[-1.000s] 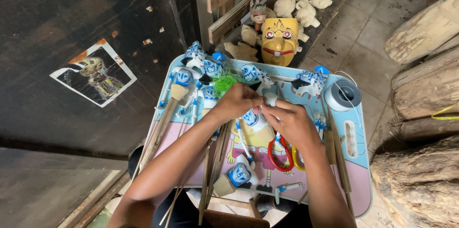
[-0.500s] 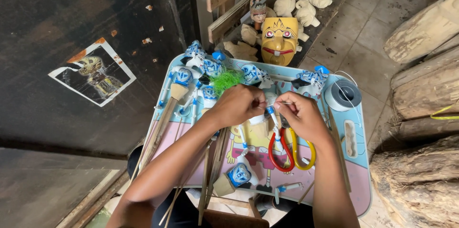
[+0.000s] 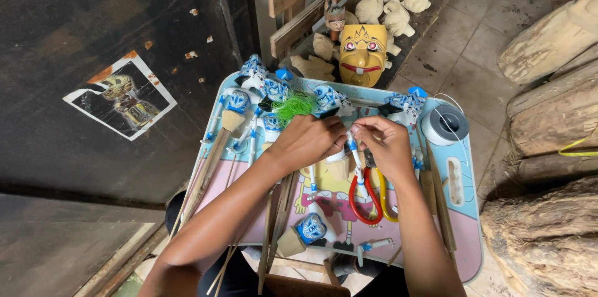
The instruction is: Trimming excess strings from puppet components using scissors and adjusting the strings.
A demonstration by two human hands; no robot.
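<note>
Tray (image 3: 464, 147): light blue rim w/ pink lower part. On it: blue-and-white puppet heads (image 3: 311, 228), green tuft (image 3: 293, 107), red & yellow scissors (image 3: 367, 194). Above tray: yellow mask (image 3: 362, 54) w/ red lips.

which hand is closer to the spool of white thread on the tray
Right. The right hand works just left of the spool of white thread, a short gap apart. The left hand sits farther left, beyond the right hand, near the green tuft.
</note>
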